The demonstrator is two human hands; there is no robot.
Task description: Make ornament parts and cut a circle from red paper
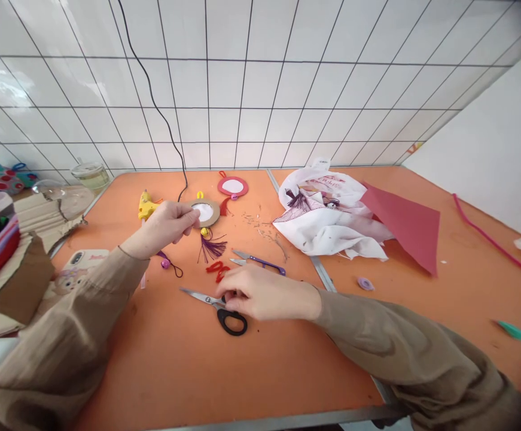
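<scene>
My left hand (173, 222) is closed in a pinch at the left edge of a round cardboard ornament (216, 214) with a white centre. From the ornament hang a yellow bell (204, 231) and a purple tassel (213, 246); a yellow loop tops it. Black-handled scissors (233, 324) lie with blades pointing left, and my right hand (264, 293) is closed over their upper handle, its fingertips partly hidden. Just beyond that hand are purple-handled snips (269, 264) and some curled red strips (218, 270).
A finished-looking red round ornament (233, 187) lies further back. Left are a yellow glue gun (147, 206), a phone (74, 269), and cardboard pieces (22, 281). Right are a white plastic bag (332, 221), a red sheet (406, 224) and a small purple roll (365, 284).
</scene>
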